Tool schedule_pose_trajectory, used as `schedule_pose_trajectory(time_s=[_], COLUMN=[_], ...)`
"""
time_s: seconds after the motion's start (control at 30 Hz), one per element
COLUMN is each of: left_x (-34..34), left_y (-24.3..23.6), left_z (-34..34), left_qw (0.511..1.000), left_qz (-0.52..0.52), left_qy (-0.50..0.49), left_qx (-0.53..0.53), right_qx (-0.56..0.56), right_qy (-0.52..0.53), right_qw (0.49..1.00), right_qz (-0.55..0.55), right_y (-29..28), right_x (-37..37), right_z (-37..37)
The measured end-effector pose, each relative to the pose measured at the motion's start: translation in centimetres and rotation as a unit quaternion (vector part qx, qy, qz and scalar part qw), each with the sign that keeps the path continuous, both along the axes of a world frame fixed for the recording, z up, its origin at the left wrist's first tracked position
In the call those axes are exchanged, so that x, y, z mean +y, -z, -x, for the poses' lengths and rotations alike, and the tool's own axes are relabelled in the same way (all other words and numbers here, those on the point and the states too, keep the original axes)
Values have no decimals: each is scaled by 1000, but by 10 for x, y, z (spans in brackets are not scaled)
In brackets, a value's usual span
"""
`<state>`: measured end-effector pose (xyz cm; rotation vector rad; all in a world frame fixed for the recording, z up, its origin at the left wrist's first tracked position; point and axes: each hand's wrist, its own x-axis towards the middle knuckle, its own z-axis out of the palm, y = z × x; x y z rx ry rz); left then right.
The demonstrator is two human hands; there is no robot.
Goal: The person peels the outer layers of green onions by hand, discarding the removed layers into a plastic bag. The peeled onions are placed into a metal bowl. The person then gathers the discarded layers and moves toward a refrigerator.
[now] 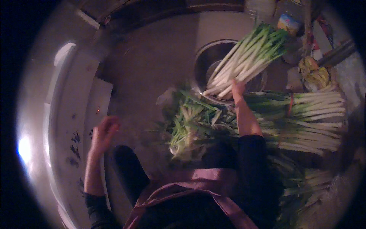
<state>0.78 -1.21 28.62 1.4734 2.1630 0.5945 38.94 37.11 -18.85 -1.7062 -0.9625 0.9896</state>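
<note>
My right hand [238,89] grips a thick bunch of green onions [248,59] near the white root ends. The bunch slants over a round metal pot [199,68], its green tops pointing to the far right. Part of the pot's rim is hidden behind the stalks and my wrist. On the left, my left hand [105,131] is raised beside a pale cabinet-like front, apart from the onions. Its fingers look curled but are blurred, and nothing can be made out in them. Loose green onion trimmings [190,122] lie in a heap between my knees and the pot.
Tied bundles of green onions [312,122] lie to the right, one with a red band [291,105]. More onions [305,187] lie at the lower right. Bottles or jars [289,23] stand at the far right. A pale panel [72,114] runs along my left.
</note>
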Motion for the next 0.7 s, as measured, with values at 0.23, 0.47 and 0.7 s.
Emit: schedule_pose_trajectory(time_s=[0.23,0.47,0.7], left_x=[106,334,530], left_y=[-2,161,380], left_z=[-24,-55,-115], left_qw=[986,903,896], left_qz=[33,136,138], left_qy=[158,397,358], left_qx=[-42,-91,-224], right_qx=[112,98,139], right_qy=[169,254,200], right_qw=[979,962,964], right_qz=[-29,0,-111], right_y=[-3,-33,-25], right_x=[-12,35,34], right_z=[-9,-39,-48])
